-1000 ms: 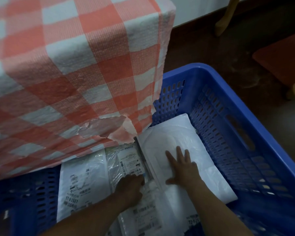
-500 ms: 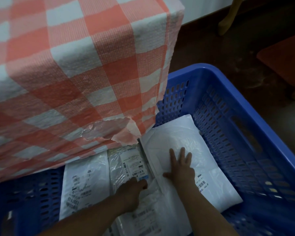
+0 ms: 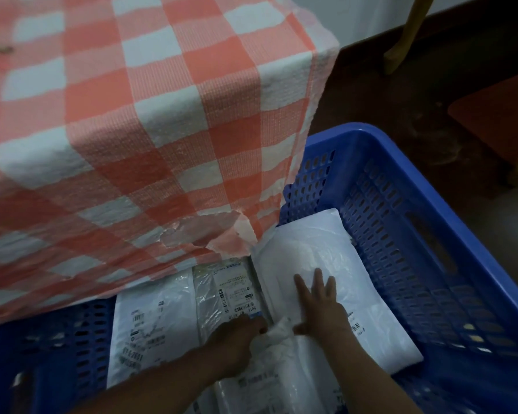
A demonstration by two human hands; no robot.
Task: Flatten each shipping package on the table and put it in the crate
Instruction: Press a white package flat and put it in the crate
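Head view: the right hand point(image 3: 319, 304) is lying flat, fingers straight and fanned, pressing down on the white package point(image 3: 311, 249), which is sitting inside the blue crate point(image 3: 386, 234) against its far wall; the left hand point(image 3: 237, 333) is resting just beside it with fingers curled under, next to a crumpled flap point(image 3: 278, 330) of white film; whether those fingers are pinching the flap I cannot tell, since they are turning away from the camera. The package is looking like a thin plastic mailer: light, soft, slick, puckering where air is collecting; judging by that, it is likely calling for a broad flat palm pushing air toward an open edge, and for taking hold at a corner or seam. Two labelled mailers, one point(image 3: 150, 324) to the left and one point(image 3: 234, 288) in the middle, are lying flat alongside it; the checked tablecloth point(image 3: 132, 130) is hanging over the crate's far-left part and hiding their upper ends; the label print is reading too small and dim; the crate's near side and both forearms are running out of the picture.
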